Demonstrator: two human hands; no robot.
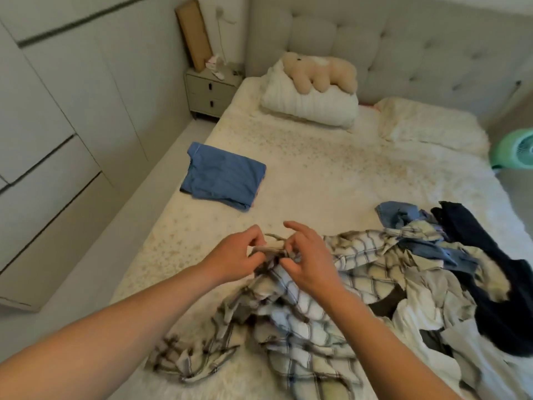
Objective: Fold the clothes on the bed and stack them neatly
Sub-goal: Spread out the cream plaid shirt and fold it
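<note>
On bed (317, 157): 2 hands (274, 255) pinch plaid shirt (302, 307), lengthwise toward viewer.

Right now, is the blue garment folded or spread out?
Folded: the blue garment lies as a compact layered rectangle on the bed, apart from the pile.

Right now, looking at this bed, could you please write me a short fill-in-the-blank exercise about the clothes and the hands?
1. Both hands, left hand and right hand, pinch the ____ shirt.
2. The folded garment lying apart on the bed is ____ in colour.
3. The plush toy lies on a white ____.

Missing words: plaid; blue; pillow
</note>
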